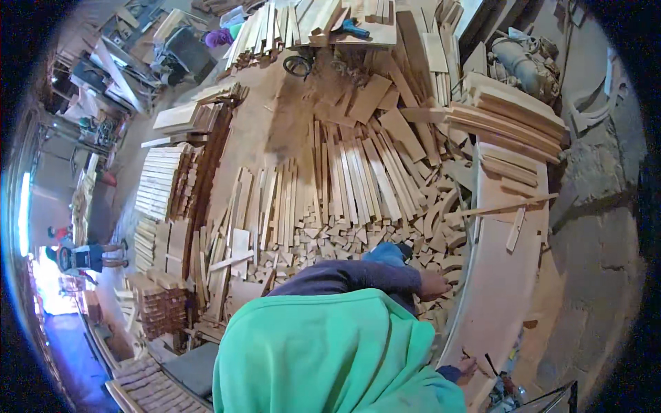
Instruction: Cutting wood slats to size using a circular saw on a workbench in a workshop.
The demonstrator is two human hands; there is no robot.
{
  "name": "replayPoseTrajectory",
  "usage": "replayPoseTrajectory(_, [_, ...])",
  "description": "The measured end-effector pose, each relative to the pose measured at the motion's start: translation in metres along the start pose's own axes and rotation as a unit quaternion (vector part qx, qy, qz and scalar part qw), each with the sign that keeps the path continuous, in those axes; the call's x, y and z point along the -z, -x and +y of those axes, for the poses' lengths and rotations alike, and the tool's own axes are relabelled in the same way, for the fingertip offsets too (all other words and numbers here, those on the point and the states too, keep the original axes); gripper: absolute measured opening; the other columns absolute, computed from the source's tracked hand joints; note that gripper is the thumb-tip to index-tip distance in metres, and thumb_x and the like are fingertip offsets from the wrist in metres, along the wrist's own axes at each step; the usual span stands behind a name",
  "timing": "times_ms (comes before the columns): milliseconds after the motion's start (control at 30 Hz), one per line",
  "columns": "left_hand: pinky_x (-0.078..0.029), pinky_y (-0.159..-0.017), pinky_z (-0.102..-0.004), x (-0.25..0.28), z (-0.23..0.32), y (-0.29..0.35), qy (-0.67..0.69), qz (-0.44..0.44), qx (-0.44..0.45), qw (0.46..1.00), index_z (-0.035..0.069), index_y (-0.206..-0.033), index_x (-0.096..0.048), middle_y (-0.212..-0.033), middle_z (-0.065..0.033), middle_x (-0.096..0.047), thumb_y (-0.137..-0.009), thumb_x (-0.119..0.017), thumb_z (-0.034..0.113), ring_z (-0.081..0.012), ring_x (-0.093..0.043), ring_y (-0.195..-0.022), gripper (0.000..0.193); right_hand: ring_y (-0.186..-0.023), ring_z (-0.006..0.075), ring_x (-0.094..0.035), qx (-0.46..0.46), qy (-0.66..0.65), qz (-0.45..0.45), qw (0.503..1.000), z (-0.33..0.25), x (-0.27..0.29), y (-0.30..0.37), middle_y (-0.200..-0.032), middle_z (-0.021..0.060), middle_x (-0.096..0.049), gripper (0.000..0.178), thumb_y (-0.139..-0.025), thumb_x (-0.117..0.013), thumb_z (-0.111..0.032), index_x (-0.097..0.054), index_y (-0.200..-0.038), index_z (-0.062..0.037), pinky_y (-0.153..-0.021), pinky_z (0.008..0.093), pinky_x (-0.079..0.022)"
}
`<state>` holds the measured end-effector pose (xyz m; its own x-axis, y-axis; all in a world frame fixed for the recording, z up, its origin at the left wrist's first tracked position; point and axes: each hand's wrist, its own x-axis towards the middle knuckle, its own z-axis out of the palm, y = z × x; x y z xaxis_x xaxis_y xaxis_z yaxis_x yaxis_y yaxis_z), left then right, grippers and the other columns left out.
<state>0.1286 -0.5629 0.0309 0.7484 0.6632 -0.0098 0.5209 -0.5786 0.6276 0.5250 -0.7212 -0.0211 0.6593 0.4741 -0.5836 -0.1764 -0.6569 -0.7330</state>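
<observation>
My left hand [434,284] reaches out of a dark purple sleeve [344,274], over the heap of small wood offcuts [330,241] and beside the long pale board [499,275]. Its fingers are too small to read. Low on the right, my right hand [467,368] is at the near end of that board, close to a thin dark stick-like thing [491,365]. Whether it grips anything is unclear. A green garment [323,344] covers my torso. Past the left sleeve shows a blue trouser leg [387,254] with a dark shoe.
Long wood strips [351,179] fan out beyond the offcuts. Stacked planks [162,182] stand at left, curved boards [506,117] at far right. A table [375,34] bears a blue power tool [355,29]. Another person [86,258] stands far left. A grey wall runs along the right.
</observation>
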Motion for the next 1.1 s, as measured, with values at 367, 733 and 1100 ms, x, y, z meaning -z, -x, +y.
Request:
replayPoseTrajectory(367, [-0.05,-0.072,-0.046,0.056,-0.034,-0.032,0.105,0.018,-0.006,0.994,0.004,-0.111,-0.055,-0.105,-0.0204,-0.056,-0.079,-0.06,0.016,-0.0388,-0.059,-0.089,0.034,-0.066,0.0163,-0.053,0.04,-0.268,-0.059,0.961,-0.014,-0.005,0.034,-0.088,0.0058,-0.06,0.014,-0.09,-0.056,-0.016,-0.057,-0.1,-0.0075,-0.059,0.0306,-0.046])
replayPoseTrajectory(733, [-0.049,-0.068,-0.0471,0.257,-0.141,-0.242,-0.163,0.225,0.088,0.957,0.004,-0.101,-0.052,-0.1,-0.0183,-0.055,-0.083,-0.059,0.023,-0.0359,-0.058,-0.083,0.027,-0.074,0.0189,-0.057,0.355,-0.058,0.143,0.922,0.093,0.024,-0.003,-0.101,0.005,-0.058,0.039,-0.084,-0.056,-0.006,-0.05,-0.119,-0.0225,-0.055,0.0295,-0.047])
replayPoseTrajectory(1100, [-0.042,-0.088,-0.0483,0.318,-0.291,-0.319,-0.403,0.249,0.189,0.86,0.007,-0.112,-0.055,-0.115,-0.0171,-0.056,-0.078,-0.057,0.024,-0.0342,-0.051,-0.108,0.037,-0.079,0.0173,-0.059,0.171,-0.045,0.207,0.962,0.152,0.03,-0.016,-0.118,0.0119,-0.056,0.06,-0.085,-0.058,-0.01,-0.036,-0.141,-0.0066,-0.061,0.0283,-0.05])
